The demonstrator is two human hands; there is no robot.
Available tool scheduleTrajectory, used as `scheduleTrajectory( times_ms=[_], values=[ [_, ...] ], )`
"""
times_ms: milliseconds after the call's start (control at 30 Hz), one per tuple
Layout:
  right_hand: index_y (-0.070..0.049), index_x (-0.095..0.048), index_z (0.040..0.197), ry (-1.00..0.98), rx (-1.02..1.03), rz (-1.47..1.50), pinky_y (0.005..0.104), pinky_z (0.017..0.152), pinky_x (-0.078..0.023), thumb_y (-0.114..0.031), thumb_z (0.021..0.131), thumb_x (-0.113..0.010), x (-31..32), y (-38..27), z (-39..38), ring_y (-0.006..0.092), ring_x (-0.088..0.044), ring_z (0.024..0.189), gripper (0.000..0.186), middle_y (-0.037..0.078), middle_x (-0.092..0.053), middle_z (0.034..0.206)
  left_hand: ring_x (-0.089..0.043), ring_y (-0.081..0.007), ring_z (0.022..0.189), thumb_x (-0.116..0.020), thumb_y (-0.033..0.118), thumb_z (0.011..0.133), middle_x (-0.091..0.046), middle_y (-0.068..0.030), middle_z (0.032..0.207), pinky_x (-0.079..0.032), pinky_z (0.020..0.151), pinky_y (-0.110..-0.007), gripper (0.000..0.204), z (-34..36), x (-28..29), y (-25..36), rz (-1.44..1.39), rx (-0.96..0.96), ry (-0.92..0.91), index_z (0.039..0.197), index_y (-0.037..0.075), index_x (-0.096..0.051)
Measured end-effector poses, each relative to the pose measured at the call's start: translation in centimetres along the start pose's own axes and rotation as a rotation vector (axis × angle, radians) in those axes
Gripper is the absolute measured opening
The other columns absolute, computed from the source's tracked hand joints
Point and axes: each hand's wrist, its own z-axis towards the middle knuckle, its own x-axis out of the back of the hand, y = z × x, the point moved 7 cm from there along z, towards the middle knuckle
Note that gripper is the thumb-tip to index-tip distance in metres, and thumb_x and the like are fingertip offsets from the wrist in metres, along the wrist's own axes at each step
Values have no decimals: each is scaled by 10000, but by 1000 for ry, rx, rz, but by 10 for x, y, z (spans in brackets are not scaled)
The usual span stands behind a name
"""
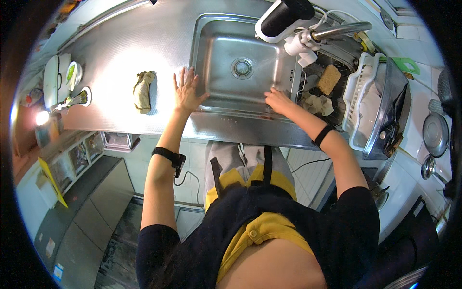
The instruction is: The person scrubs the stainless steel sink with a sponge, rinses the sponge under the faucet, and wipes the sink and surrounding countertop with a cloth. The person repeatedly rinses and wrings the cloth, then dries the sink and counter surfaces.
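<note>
My left hand [188,92] is spread open over the sink's left rim and the steel counter beside it. My right hand [279,100] is over the front right part of the steel sink [224,72], its fingers curled together. Whatever may be inside those fingers is hidden. A round drain [241,68] sits in the sink's floor, between and beyond my hands. To the left of my left hand, a crumpled beige cloth [143,92] lies on the counter [115,33].
A faucet [339,31] with a black-and-white device [284,21] overhangs the sink's back right. Right of the sink are a brown sponge [329,80], crumpled pale cloth [317,103] and a white dish rack [361,101]. A lit lamp [43,117] and bowl [74,74] stand far left.
</note>
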Motion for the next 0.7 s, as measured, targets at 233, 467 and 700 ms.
scheduleTrajectory(
  times_ms=[233,467,700],
  values=[
    [-61,-756,887,203,-412,-391,400,788,-537,-111,778,-662,16,116,73,339,-624,1051,153,134,-692,1066,-159,-357,1464,-479,568,923,-210,-111,1590,-77,1184,-552,704,10,-26,-9,-101,-89,206,1474,139,-385],
    [12,-644,1151,-575,-228,-90,474,978,-469,-97,840,-595,-37,61,62,419,-510,1226,333,228,-632,1187,-178,-356,1460,-525,406,925,-257,-86,1580,-91,1184,-537,640,10,-23,-22,-316,-131,238,1495,171,-353],
    [-58,-734,975,-732,-293,234,398,811,-534,52,643,-652,-45,84,94,312,-654,1004,359,159,-699,1038,-183,-353,1459,-532,311,894,-262,-76,1579,-103,1187,-543,645,11,-28,-26,-388,-156,240,1498,189,-343]
  ],
)
